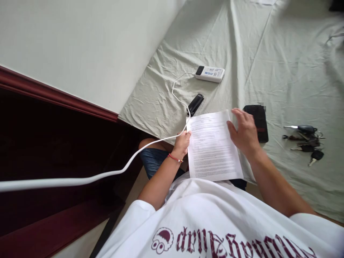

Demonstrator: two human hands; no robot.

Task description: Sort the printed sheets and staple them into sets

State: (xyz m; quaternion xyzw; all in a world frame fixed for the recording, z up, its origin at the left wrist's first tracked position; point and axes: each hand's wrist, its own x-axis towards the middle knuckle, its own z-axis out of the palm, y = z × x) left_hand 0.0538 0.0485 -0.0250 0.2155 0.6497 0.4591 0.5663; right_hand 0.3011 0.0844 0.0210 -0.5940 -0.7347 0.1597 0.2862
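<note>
A printed sheet of paper (212, 150), perhaps several sheets together, lies over the table's near edge and reaches toward my shirt. Its left edge is pinched in my left hand (183, 143), which wears a thin red bracelet. At the sheet's upper right edge is my right hand (244, 130), fingers apart, thumb close to the paper; whether it touches cannot be seen. Just beyond the paper lies a black stapler (195, 104). Directly right of my right hand is a black phone-like object (260, 125), partly hidden by that hand.
A white power bank (210, 73) lies farther back on the cloth-covered table (290, 71). Its white cable (118, 172) runs past my left hand toward the camera. Several keys (307, 138) lie at the right. A pale wall (80, 46) borders the left.
</note>
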